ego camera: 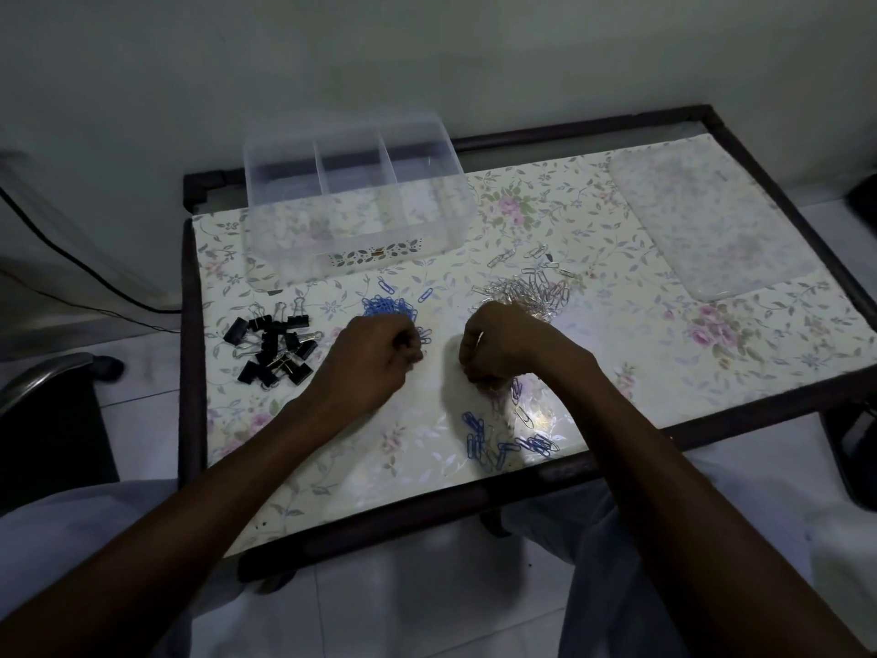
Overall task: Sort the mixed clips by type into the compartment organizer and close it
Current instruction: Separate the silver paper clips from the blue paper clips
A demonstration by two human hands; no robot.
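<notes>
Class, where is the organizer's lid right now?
In the head view, the clear lid lies flat on the table's far right, right of the compartment organizer.

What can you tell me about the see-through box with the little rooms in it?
The compartment organizer is a clear, slightly frosted plastic box, a long rectangle with rounded corners. Two thin dividers split it into three compartments side by side, and all three look empty. It has no lid on and stands upright at the far left part of the floral table, near the wall. A small patterned label sits low on its front wall. Neither hand touches it; the blue paper clips lie just in front, apart from it.
</notes>
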